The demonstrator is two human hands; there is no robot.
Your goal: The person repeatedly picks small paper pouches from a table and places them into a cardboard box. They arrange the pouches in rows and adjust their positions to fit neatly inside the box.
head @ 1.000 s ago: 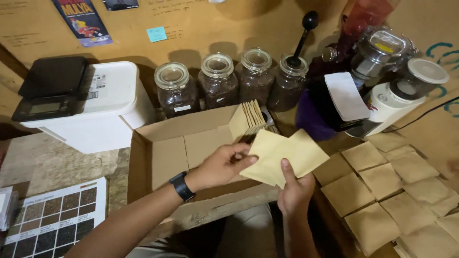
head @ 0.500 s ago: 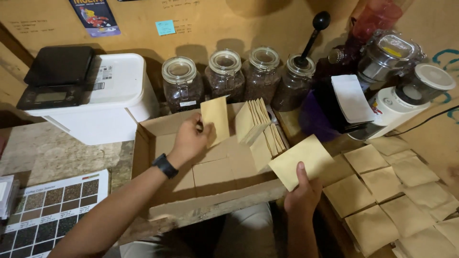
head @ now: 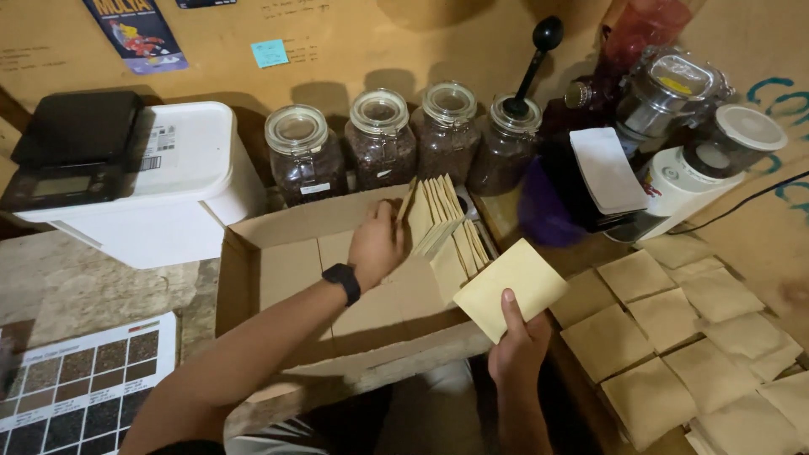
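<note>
1. Right hand [head: 516, 350] grips a small stack of tan paper envelopes [head: 510, 288], thumb pressed flat on the front face, fingers hidden behind. The stack tilts up and away from the grip.
2. Left hand [head: 376, 244], black watch [head: 342, 281] at the wrist, reaches into the open cardboard box [head: 291, 270]. Its fingertips push against the row of envelopes [head: 442, 221] standing on edge just beyond them; whether they pinch one or only press, I cannot tell.
3. To do this well, I'd judge: keep the standing row upright and tight, edges squared, so nothing fans or slumps.
4. Past the left grip, four glass jars [head: 379, 139] of dark contents line the wall; a white tub [head: 185, 168] with a black scale [head: 72, 143] sits further left.
5. Right of the right grip, flat brown pouches [head: 666, 337] cover the surface.
6. Hard to read: the envelope count in the right hand, the jar contents, and the cluttered appliances far right.
</note>
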